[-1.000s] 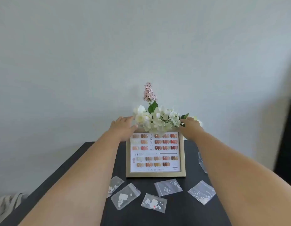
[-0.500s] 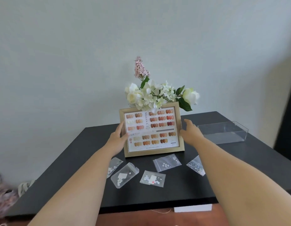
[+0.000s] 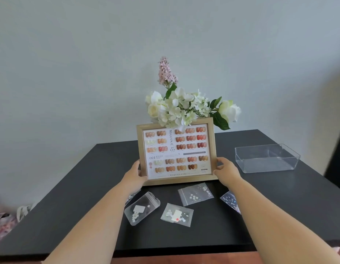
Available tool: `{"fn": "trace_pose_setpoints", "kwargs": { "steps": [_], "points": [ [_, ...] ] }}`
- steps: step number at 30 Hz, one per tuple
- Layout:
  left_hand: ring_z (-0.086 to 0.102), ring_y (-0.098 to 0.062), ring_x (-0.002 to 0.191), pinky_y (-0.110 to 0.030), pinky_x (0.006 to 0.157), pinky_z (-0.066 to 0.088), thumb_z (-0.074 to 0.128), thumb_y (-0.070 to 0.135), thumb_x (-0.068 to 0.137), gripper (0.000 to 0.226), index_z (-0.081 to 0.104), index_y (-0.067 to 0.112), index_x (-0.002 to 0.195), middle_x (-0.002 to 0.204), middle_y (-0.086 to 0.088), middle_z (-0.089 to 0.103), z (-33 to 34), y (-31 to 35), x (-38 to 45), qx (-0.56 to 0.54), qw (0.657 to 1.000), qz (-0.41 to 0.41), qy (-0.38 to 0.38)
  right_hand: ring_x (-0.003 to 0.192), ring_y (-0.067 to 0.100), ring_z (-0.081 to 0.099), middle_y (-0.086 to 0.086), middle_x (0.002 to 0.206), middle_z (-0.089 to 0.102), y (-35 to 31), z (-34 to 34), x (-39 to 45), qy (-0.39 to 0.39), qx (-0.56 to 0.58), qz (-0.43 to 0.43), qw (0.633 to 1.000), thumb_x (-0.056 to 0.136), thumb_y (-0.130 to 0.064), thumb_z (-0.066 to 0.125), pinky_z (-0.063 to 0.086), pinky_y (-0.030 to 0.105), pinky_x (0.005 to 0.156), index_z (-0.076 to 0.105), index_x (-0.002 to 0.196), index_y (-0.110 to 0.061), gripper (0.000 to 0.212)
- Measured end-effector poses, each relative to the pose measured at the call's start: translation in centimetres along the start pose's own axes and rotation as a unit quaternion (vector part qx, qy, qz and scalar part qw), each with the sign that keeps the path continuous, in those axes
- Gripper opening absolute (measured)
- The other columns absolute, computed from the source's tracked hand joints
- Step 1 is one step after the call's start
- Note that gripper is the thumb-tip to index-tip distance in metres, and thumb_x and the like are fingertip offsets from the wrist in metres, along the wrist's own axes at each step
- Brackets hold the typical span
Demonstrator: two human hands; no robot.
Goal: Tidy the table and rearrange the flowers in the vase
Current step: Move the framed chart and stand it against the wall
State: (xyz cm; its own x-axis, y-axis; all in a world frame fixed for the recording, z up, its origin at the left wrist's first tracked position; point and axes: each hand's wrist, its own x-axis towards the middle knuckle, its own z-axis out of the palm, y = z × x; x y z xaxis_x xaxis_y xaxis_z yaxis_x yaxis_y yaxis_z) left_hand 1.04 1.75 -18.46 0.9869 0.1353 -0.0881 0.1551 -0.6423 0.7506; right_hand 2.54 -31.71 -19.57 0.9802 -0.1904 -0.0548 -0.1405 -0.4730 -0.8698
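Both hands are on the gold-framed nail colour chart (image 3: 177,151), which stands upright near the middle of the black rectangular table (image 3: 74,187). The left hand (image 3: 134,176) clasps the frame's lower left edge, thumb laid across the front of the moulding. The right hand (image 3: 225,172) grips the lower right edge in the same way, fingers curled round the side. The bottom rail of the frame sits at the table surface or just above it; I cannot tell which from here.

Directly behind the frame stands the bunch of white artificial flowers with green leaves (image 3: 181,108). A single pale pink lilac spike (image 3: 166,73) stands tall above the rest, and one white rose (image 3: 230,111) leans out to the right. The vase itself is hidden by the frame.

In front of the frame lie several small clear zip bags of tiny white flower beads (image 3: 195,193), scattered flat and apart from one another: one rumpled bag (image 3: 141,207) beside the left forearm, another (image 3: 177,214) in the centre nearest the table's front edge, and one (image 3: 231,201) partly covered by the right forearm.

To the right, well apart from the frame, sits a clear rectangular plastic tray (image 3: 267,158), open side up, near the table's far right corner. Some patterned fabric (image 3: 1,221) shows on the floor at the left.
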Motion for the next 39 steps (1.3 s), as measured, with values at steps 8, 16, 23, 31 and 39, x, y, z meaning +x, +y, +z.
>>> {"fn": "trace_pose_setpoints", "kwargs": {
  "steps": [8,16,23,31,39],
  "points": [
    [0.056,-0.008,0.098,-0.017,0.062,0.045,0.062,0.012,0.092,0.083,0.013,0.05,0.148,0.122,0.014,0.054,-2.7,-1.9,-1.1,-0.02,0.999,0.027,0.025,0.085,0.018,0.063,-0.004,0.098,0.062,-1.5,1.5,-1.3,-0.007,0.088,-0.001,0.996,0.093,-0.004,0.06,0.052,0.023,0.055,0.05,0.135,-0.027,0.049],
    [0.054,-0.009,0.094,-0.034,0.065,0.061,0.066,0.007,0.089,0.088,0.017,0.054,0.146,0.106,0.022,0.051,-8.9,-7.6,-3.8,-0.118,0.992,-0.01,0.038,0.09,0.019,0.064,0.0,0.101,0.064,-6.2,5.7,-4.1,-0.119,0.14,-0.033,0.982,0.091,-0.002,0.063,0.057,0.027,0.061,0.057,0.113,-0.034,0.039],
    [0.058,-0.012,0.101,-0.036,0.066,0.061,0.069,0.011,0.088,0.086,0.022,0.058,0.142,0.112,0.021,0.055,-14.0,-12.0,-6.2,-0.16,0.982,-0.038,0.09,0.097,0.023,0.065,0.005,0.102,0.066,-9.9,11.7,-5.0,-0.192,0.157,-0.045,0.968,0.092,0.0,0.061,0.057,0.045,0.086,0.058,0.109,-0.033,0.037],
    [0.055,-0.014,0.101,-0.035,0.064,0.059,0.064,0.008,0.091,0.08,0.024,0.05,0.146,0.112,0.015,0.054,-17.6,-15.8,-5.2,-0.208,0.967,-0.087,0.119,0.098,0.024,0.065,0.007,0.106,0.065,-13.6,17.0,-3.2,-0.262,0.149,-0.054,0.952,0.091,-0.002,0.063,0.06,0.039,0.076,0.058,0.113,-0.033,0.038],
    [0.052,-0.015,0.11,-0.037,0.071,0.057,0.054,0.008,0.097,0.066,0.031,0.049,0.144,0.128,0.011,0.051,-19.4,-17.6,1.5,-0.245,0.956,-0.091,0.133,0.098,0.023,0.066,0.005,0.107,0.066,-16.9,21.7,3.4,-0.273,0.146,-0.056,0.949,0.091,-0.007,0.065,0.06,0.035,0.071,0.058,0.115,-0.035,0.037]
  ]
}}
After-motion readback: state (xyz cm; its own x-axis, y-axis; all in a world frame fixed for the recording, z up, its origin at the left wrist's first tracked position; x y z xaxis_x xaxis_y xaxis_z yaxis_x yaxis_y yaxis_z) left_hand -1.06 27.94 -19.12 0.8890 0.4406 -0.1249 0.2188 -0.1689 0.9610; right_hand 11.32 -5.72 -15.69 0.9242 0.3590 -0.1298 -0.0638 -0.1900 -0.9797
